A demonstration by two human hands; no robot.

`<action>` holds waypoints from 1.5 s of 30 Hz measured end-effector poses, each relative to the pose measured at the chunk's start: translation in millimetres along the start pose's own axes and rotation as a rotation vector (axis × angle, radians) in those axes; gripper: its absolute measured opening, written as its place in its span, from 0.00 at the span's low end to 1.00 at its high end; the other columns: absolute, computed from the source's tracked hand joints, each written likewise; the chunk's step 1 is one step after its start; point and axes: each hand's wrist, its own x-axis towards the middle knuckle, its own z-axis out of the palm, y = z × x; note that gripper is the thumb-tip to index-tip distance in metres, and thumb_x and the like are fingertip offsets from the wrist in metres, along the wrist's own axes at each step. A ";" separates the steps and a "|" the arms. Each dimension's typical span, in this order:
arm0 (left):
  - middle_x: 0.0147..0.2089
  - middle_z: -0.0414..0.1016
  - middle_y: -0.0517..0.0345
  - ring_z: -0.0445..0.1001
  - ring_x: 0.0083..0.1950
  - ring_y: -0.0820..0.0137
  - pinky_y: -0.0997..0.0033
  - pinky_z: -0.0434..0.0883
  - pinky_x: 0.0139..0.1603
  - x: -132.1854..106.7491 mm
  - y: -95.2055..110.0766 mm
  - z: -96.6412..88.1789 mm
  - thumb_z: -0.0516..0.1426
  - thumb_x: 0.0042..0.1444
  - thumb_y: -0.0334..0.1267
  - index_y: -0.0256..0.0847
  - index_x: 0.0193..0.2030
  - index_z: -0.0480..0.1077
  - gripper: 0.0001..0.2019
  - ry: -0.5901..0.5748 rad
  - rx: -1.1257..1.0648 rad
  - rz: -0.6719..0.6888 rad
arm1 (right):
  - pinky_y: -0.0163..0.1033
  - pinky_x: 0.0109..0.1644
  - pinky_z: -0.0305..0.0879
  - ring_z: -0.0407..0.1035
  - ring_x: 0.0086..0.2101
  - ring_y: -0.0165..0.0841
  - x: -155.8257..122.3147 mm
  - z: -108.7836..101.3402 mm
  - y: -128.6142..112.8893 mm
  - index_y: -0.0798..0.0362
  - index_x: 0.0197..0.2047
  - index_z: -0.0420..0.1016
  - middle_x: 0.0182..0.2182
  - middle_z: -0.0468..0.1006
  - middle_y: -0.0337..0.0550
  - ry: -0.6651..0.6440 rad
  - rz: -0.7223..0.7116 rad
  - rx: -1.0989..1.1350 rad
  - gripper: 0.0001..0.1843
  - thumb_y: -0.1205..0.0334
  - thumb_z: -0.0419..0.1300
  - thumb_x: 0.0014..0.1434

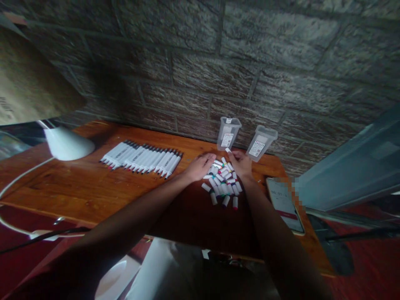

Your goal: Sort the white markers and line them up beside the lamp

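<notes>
A loose pile of white marker caps (222, 188) with coloured ends lies on the wooden table in front of me. My left hand (201, 166) rests at the pile's upper left edge, fingers stretched out and nothing visible in them. At the upper right of the pile, my right hand (241, 163) pinches one white marker cap (228, 150) between thumb and fingers. To the left, several white markers (142, 158) with dark tips lie side by side in a slanted row.
Two clear plastic containers (228, 132) with labels stand by the stone wall (193, 83). A phone (286, 206) lies at the table's right side. The white lamp base (67, 143) stands at left, its cable running over the edge. A glass panel (353, 162) is at right.
</notes>
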 end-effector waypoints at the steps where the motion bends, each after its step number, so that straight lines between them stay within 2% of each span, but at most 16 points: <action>1: 0.56 0.77 0.48 0.74 0.58 0.62 0.62 0.67 0.63 0.1 -0.4 0.3 0.42 0.71 0.47 0.36 0.54 0.73 0.24 -0.004 0.000 -0.004 | 0.37 0.41 0.71 0.79 0.35 0.36 0.2 0.5 0.8 0.53 0.38 0.81 0.34 0.85 0.45 -0.003 0.003 0.003 0.15 0.51 0.59 0.62; 10: 0.54 0.78 0.47 0.74 0.57 0.62 0.63 0.67 0.62 0.5 0.2 1.1 0.42 0.71 0.45 0.36 0.52 0.74 0.22 0.020 -0.005 0.005 | 0.37 0.42 0.72 0.79 0.36 0.36 0.9 2.5 3.5 0.51 0.37 0.81 0.34 0.85 0.43 -0.010 -0.013 0.016 0.13 0.53 0.60 0.62; 19: 0.57 0.77 0.47 0.73 0.59 0.63 0.65 0.65 0.64 1.3 -2.7 1.8 0.43 0.71 0.46 0.36 0.54 0.73 0.23 0.009 -0.005 0.031 | 0.38 0.44 0.71 0.79 0.37 0.36 2.2 4.8 6.2 0.51 0.39 0.81 0.35 0.85 0.43 -0.021 0.020 0.002 0.14 0.51 0.60 0.61; 27: 0.57 0.76 0.47 0.72 0.60 0.64 0.67 0.64 0.64 -0.1 5.5 4.0 0.42 0.71 0.44 0.34 0.55 0.72 0.22 0.025 0.058 0.016 | 0.40 0.45 0.72 0.79 0.38 0.38 1.5 4.0 4.2 0.51 0.41 0.81 0.37 0.85 0.45 -0.014 0.002 -0.016 0.15 0.51 0.59 0.62; 29: 0.56 0.77 0.48 0.73 0.59 0.65 0.67 0.65 0.61 0.1 9.3 -7.1 0.42 0.71 0.45 0.36 0.54 0.73 0.23 0.034 0.128 0.043 | 0.40 0.46 0.72 0.79 0.39 0.38 1.7 4.8 5.8 0.51 0.41 0.81 0.38 0.85 0.46 -0.018 0.011 -0.008 0.16 0.50 0.58 0.62; 32: 0.45 0.81 0.48 0.77 0.49 0.61 0.66 0.68 0.53 -1.9 11.1 -46.2 0.46 0.68 0.51 0.38 0.44 0.76 0.23 0.027 0.362 -0.015 | 0.41 0.46 0.72 0.79 0.39 0.38 1.8 5.8 6.9 0.51 0.40 0.82 0.38 0.85 0.46 -0.015 0.036 0.002 0.15 0.51 0.58 0.62; 33: 0.40 0.81 0.48 0.78 0.44 0.61 0.66 0.69 0.48 -3.6 9.6 -63.5 0.47 0.67 0.54 0.39 0.41 0.77 0.24 0.000 0.451 -0.091 | 0.41 0.46 0.72 0.79 0.39 0.39 1.8 6.4 6.8 0.51 0.40 0.82 0.37 0.85 0.46 -0.011 0.044 0.005 0.15 0.51 0.58 0.62; 35: 0.36 0.81 0.47 0.79 0.41 0.59 0.68 0.68 0.41 -7.3 2.8 -97.5 0.47 0.66 0.53 0.39 0.36 0.78 0.24 -0.043 0.610 -0.270 | 0.42 0.45 0.72 0.79 0.38 0.39 2.2 8.4 6.2 0.50 0.39 0.82 0.36 0.85 0.45 -0.003 0.052 0.011 0.15 0.50 0.58 0.62; 38: 0.38 0.82 0.47 0.80 0.42 0.59 0.70 0.66 0.38 -9.2 -12.8 -130.4 0.54 0.61 0.51 0.40 0.36 0.79 0.18 -0.251 0.706 -0.503 | 0.42 0.44 0.72 0.80 0.38 0.40 3.3 11.8 5.0 0.48 0.39 0.82 0.35 0.85 0.44 0.000 0.054 0.013 0.14 0.51 0.59 0.61; 41: 0.36 0.83 0.50 0.80 0.39 0.61 0.71 0.67 0.37 -7.0 -23.1 -132.9 0.61 0.55 0.46 0.41 0.33 0.80 0.11 -0.373 0.715 -0.519 | 0.42 0.45 0.71 0.79 0.40 0.40 3.4 12.0 3.8 0.48 0.40 0.82 0.37 0.85 0.44 0.003 0.072 0.004 0.14 0.50 0.59 0.61; 45: 0.36 0.83 0.50 0.80 0.41 0.60 0.70 0.69 0.40 -6.4 -21.9 -115.0 0.63 0.52 0.43 0.42 0.31 0.80 0.08 -0.403 0.714 -0.518 | 0.42 0.45 0.71 0.79 0.42 0.41 2.1 9.5 1.9 0.50 0.42 0.82 0.38 0.85 0.46 -0.009 0.090 -0.016 0.16 0.50 0.58 0.62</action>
